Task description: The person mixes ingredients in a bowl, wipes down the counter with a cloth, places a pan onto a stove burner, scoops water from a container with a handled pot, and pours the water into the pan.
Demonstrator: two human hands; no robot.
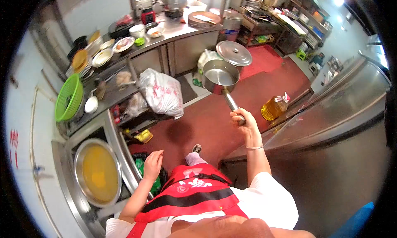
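Note:
My right hand [245, 120] is wrapped round the long metal handle of a saucepan [220, 87], held out in front of me above the red floor. The pan is upright and shows a shiny inside; whether there is liquid in it I cannot tell. My left hand [153, 165] is empty, its fingers stretched out loosely, beside the sink's edge. Closest to it is the metal sink counter [120, 149]. To its left, a large steel basin [118, 172] of yellowish liquid sits in the sink.
A white plastic sack [161, 91] bulges over the shelf edge ahead. An oil bottle [275, 107] stands on the floor at right. A lidded pot [234, 53] stands behind the saucepan. Bowls, plates and a green basket [68, 98] crowd the left counter. A steel cabinet [322, 118] flanks my right.

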